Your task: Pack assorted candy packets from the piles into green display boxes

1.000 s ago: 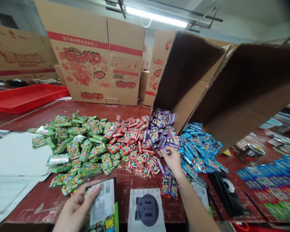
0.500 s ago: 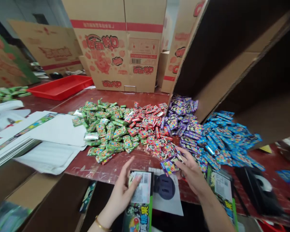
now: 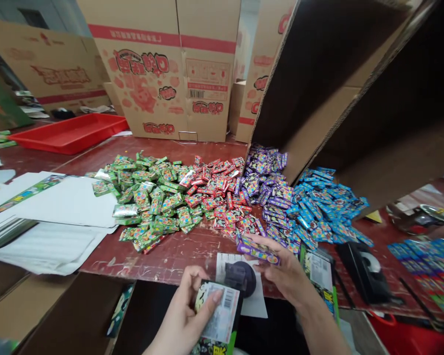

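Note:
My left hand [image 3: 188,315] is closed around a black and green printed candy box [image 3: 224,315], thumb pressed on its white barcode label. The box is tilted and its lower part runs out of the picture. In my right hand [image 3: 288,273] is a small purple candy packet [image 3: 259,251], gripped above the table's front edge; whether several are stacked there I cannot tell. Just beyond my right hand lie a pile of purple packets [image 3: 277,197] and a pile of red packets [image 3: 222,185]. Between the hands, a dark round stand [image 3: 248,280] rests on a white sheet [image 3: 257,306].
Green packets [image 3: 155,197] lie left, blue packets [image 3: 325,204] right, beside a leaning cardboard box [image 3: 318,133]. Another printed box [image 3: 320,271] and a black tape dispenser [image 3: 366,276] are at right. White papers [image 3: 66,202], a red tray [image 3: 70,133] and a large carton [image 3: 163,88] stand around.
The view has swung to the right. My left fingers have curled round the candy box, which has tilted. My right hand has turned the purple packet so its narrow side shows.

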A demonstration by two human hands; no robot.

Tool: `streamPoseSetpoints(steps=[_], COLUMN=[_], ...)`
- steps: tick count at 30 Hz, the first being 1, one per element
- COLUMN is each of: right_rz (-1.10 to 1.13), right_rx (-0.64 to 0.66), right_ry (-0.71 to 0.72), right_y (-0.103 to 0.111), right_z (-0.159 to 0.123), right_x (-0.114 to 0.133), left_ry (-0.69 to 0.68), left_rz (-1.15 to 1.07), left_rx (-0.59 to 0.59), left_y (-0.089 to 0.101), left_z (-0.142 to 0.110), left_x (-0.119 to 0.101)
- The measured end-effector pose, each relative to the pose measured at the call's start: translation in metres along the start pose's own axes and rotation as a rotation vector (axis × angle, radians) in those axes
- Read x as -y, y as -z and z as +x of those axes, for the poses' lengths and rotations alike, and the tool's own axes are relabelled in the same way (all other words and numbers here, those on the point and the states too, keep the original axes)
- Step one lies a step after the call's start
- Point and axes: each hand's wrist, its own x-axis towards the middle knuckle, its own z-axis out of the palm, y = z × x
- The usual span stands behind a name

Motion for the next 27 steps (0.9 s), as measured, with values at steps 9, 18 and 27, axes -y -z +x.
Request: streamPoseSetpoints(steps=[9,18,27], right_rz=[-0.325,-0.478,-0.432], right_rx=[0.03,0.481,0.471], right_ry=[0.076,0.115,0.026], right_y=[-0.007,-0.037,-0.042], right_z=[0.042,0.064,0.063], right_x=[0.021,0.001,0.003], left_ry=[0.011,0.007,0.024], left_rz=[0.055,-0.033,-0.137], left_rx=[-0.069,-0.074,-0.031], left_y=[-0.004,-0.007,-0.008], left_z=[0.016,0.014,0.017], left_x=[0.009,0.016,0.014])
